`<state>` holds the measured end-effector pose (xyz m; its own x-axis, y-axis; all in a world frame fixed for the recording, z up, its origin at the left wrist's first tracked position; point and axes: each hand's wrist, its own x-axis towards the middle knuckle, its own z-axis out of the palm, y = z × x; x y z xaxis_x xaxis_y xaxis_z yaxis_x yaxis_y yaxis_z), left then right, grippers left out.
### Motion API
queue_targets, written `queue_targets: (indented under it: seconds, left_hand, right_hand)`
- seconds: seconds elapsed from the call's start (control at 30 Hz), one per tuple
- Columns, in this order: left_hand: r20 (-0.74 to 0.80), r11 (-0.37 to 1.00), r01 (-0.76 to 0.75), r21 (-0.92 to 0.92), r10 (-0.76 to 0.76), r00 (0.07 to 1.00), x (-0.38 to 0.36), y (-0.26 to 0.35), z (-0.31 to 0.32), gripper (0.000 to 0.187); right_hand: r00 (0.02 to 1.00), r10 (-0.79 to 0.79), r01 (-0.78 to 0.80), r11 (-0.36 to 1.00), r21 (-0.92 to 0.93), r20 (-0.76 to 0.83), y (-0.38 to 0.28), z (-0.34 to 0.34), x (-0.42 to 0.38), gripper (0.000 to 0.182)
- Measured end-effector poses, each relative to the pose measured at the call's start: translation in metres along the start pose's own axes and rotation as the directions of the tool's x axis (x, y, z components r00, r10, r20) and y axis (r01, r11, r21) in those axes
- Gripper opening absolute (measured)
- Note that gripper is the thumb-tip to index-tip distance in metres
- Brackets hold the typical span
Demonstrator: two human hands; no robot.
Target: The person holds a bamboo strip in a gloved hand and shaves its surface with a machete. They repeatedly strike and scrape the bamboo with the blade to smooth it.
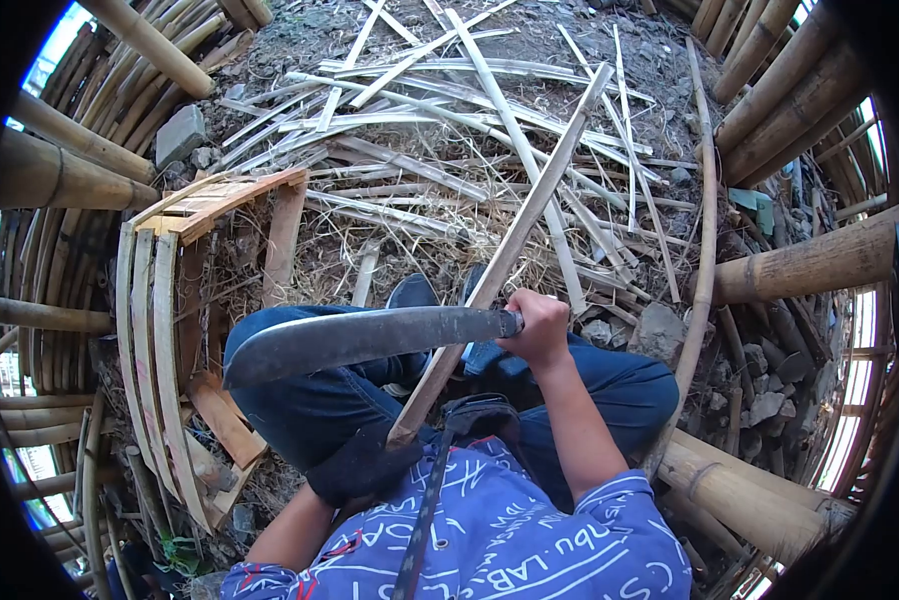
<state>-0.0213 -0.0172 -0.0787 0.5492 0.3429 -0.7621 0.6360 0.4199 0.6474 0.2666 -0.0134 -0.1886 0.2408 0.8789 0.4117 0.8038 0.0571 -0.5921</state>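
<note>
My right hand [540,328] is wrapped round the handle of a machete, with its broad dark blade [340,348] lying crosswise above my legs, tip toward the left. A long strip of split bamboo [525,222] slants from my lap up and away to the right. Its near end is in my left hand [365,466], which wears a black glove and is closed round it. The blade crosses over the strip in this view, close to the handle. Both my knees are bent outward in blue jeans, with the shoes partly hidden behind the blade and strip.
Many loose bamboo strips [420,120] lie scattered on the ground ahead. A slatted wooden crate [155,340] stands at my left, beside a grey block [181,135]. Thick bamboo poles [810,262] line both sides, and stones [660,330] lie at the right.
</note>
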Motion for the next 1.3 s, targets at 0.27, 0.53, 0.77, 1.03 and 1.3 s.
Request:
queue_targets:
  seconds: [0.27, 0.53, 0.77, 1.03, 1.3]
  left_hand:
    - [-0.011, 0.997, -0.071, 0.008, 0.072, 0.997, 0.004, -0.014, 0.002, 0.033]
    - [0.048, 0.913, 0.108, -0.394, -0.097, 0.994, -0.014, -0.002, -0.002, 0.034]
    - [0.068, 0.923, 0.096, -0.373, -0.076, 0.995, 0.003, 0.002, 0.002, 0.034]
    - [0.108, 0.846, 0.210, -0.490, -0.181, 0.978, 0.004, 0.017, 0.005, 0.031]
    - [0.134, 0.884, 0.158, -0.440, -0.109, 0.985, 0.009, 0.005, 0.008, 0.031]
  right_hand:
    - [1.000, 0.002, -0.002, 0.998, -0.061, 0.001, 0.008, -0.008, -0.009, 0.023]
    - [0.864, 0.434, -0.473, 0.874, -0.115, -0.254, 0.088, -0.054, -0.012, 0.016]
    - [0.804, 0.582, -0.571, 0.700, 0.430, 0.121, -0.012, -0.045, -0.037, 0.030]
    - [0.894, 0.313, -0.444, 0.707, 0.550, 0.320, -0.067, -0.015, -0.065, 0.050]
    - [0.967, 0.052, -0.102, 0.976, 0.194, 0.249, -0.041, -0.040, -0.051, 0.046]
